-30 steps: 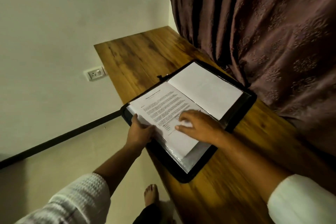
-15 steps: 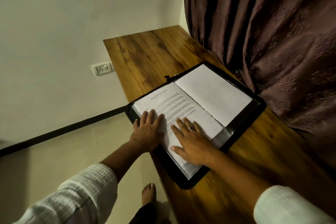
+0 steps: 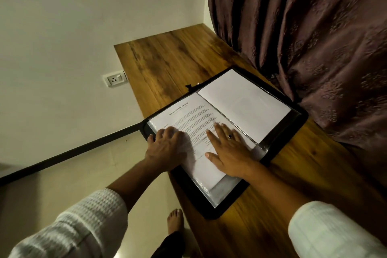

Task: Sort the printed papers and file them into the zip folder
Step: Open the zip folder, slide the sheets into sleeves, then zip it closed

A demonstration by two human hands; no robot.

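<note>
Your left hand [image 3: 167, 148] and right hand [image 3: 228, 153] lie flat, fingers straight, pressing the printed page [image 3: 188, 119]. It sits inside the open zip folder [image 3: 209, 209].

Black zip folder [image 3: 196, 201] lies open, printed paper [image 3: 188, 117] in its left sleeve, blank sheet [image 3: 245, 102] right.

The white printed sheet [image 3: 188, 119] on the left side of the open black zip folder [image 3: 194, 192] carries a bold heading that seems to read "Sample Education Transcript". Its smaller body lines are too fine to read.
</note>
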